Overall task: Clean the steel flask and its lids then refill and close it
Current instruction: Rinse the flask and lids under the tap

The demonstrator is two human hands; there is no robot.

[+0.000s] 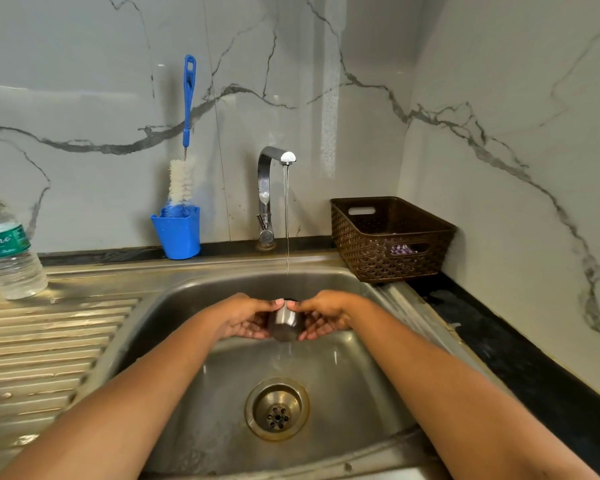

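snugly, steel lid (285, 323) between opposing fingers (249, 330)

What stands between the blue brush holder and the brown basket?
In the head view, the steel tap, water running, stands between the blue brush holder and the brown basket.

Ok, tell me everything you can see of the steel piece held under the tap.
The steel lid is a small cup-shaped piece of smooth, shiny steel. It is held roughly upright over the sink, directly under the thin stream from the tap, and water runs off its underside. The left hand grips its left side and the right hand its right side, thumbs at the top, fingers curled beneath. Which end is open cannot be told.
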